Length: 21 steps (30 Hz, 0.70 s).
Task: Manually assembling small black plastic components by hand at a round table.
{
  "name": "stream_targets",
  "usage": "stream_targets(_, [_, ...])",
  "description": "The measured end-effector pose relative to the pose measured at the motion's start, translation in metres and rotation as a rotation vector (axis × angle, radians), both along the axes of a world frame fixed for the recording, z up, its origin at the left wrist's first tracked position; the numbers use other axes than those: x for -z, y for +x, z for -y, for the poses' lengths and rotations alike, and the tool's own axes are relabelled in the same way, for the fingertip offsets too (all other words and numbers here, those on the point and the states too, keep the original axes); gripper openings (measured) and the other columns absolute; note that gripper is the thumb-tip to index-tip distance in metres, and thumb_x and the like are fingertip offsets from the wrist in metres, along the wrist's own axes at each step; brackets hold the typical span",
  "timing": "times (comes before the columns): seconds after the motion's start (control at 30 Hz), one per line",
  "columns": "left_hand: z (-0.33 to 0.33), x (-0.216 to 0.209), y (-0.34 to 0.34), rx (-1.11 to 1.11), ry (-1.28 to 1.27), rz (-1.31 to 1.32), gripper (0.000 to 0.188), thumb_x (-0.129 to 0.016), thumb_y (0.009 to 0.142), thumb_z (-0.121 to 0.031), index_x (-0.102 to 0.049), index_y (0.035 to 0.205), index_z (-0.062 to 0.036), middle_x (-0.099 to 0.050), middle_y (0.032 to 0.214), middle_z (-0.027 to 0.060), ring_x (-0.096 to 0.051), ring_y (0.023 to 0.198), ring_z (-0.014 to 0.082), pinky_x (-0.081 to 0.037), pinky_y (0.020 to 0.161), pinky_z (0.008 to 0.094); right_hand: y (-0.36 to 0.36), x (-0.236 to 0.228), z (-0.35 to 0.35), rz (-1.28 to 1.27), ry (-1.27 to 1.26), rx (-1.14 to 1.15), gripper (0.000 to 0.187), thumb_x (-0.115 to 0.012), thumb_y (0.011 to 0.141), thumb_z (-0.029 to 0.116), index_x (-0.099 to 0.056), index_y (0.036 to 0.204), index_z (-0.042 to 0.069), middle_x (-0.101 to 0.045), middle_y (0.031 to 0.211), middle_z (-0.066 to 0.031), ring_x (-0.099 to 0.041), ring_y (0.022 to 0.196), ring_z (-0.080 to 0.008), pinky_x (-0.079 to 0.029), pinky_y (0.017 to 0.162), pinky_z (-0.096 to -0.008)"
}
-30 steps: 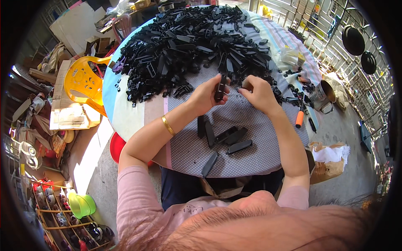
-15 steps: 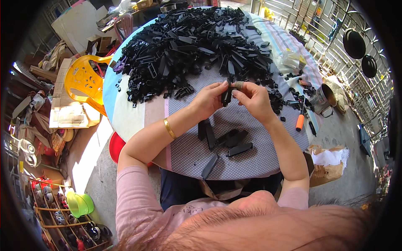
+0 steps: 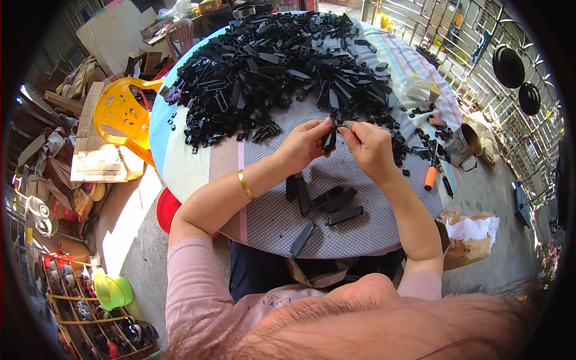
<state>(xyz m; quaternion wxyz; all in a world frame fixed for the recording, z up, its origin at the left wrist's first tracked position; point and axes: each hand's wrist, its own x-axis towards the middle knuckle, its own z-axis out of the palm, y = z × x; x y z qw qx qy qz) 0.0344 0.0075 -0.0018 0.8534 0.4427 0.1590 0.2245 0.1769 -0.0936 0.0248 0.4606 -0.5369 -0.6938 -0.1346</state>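
My left hand [image 3: 305, 144] pinches a long black plastic piece [image 3: 328, 142] between thumb and fingers, held above the dotted tablecloth. Close on its right, my right hand [image 3: 372, 147] is closed with thumb and forefinger together; a tan wrap covers that fingertip. Whatever sits in its pinch is too small to make out. In front of me lie several flat black plastic pieces [image 3: 344, 215], one of them [image 3: 302, 239] near the table's edge. Beyond my hands spreads a big heap of similar black plastic parts [image 3: 264, 66].
An orange-handled tool [image 3: 430, 178] and a metal mug [image 3: 465, 144] are at the table's right side, beside small black bits. A clear plastic bag [image 3: 420, 88] rests farther back. Left of the round table [image 3: 198, 180] stand a yellow chair [image 3: 120, 117] and a red stool [image 3: 167, 211].
My right hand has drawn slightly away from the black piece and its fingers have curled in more. My left hand keeps its hold, shifted slightly right.
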Motion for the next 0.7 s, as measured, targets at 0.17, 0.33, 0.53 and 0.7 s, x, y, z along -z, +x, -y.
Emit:
stream_targets(0.17, [0.004,-0.003,0.002,-0.064,0.038,-0.005,0.028,-0.055,0.088,-0.031,-0.052,0.093,-0.0034,-0.055,0.073,0.0018,-0.055,0.062,0.011,-0.044,0.055,0.0239,-0.004,-0.004,0.005,0.087,-0.005,0.036,0.018,-0.06,0.081,0.012,-0.052,0.07,0.001,-0.052,0.061,-0.0111,-0.054,0.055,-0.029,-0.041,0.048,-0.0365])
stream_targets(0.33, [0.006,-0.004,0.001,-0.075,0.177,-0.063,0.029,-0.056,0.088,-0.031,-0.053,0.092,-0.002,-0.054,0.071,0.0009,-0.051,0.058,0.0079,-0.042,0.051,0.0222,-0.003,-0.004,0.007,0.179,-0.082,-0.033,0.015,-0.06,0.08,0.012,-0.053,0.073,0.001,-0.053,0.064,-0.0122,-0.054,0.058,-0.0295,-0.043,0.051,-0.0368])
stream_targets(0.53, [0.013,-0.005,0.004,-0.331,0.846,-0.308,0.032,-0.059,0.086,-0.027,-0.052,0.091,0.004,-0.056,0.067,0.0021,-0.048,0.057,0.0054,-0.038,0.045,0.0212,-0.006,-0.005,0.01,0.175,-0.24,-0.045,0.015,-0.058,0.077,0.014,-0.052,0.075,0.001,-0.054,0.069,-0.0124,-0.056,0.065,-0.0294,-0.046,0.057,-0.0376])
stream_targets(0.7, [0.015,-0.008,0.004,-0.304,0.722,-0.287,0.031,-0.058,0.086,-0.026,-0.051,0.09,0.0039,-0.054,0.065,0.0017,-0.047,0.056,0.0051,-0.037,0.045,0.021,-0.008,0.012,0.006,0.336,-0.238,-0.038,0.013,-0.054,0.078,0.013,-0.049,0.073,0.002,-0.054,0.067,-0.0116,-0.057,0.065,-0.0275,-0.048,0.058,-0.0356])
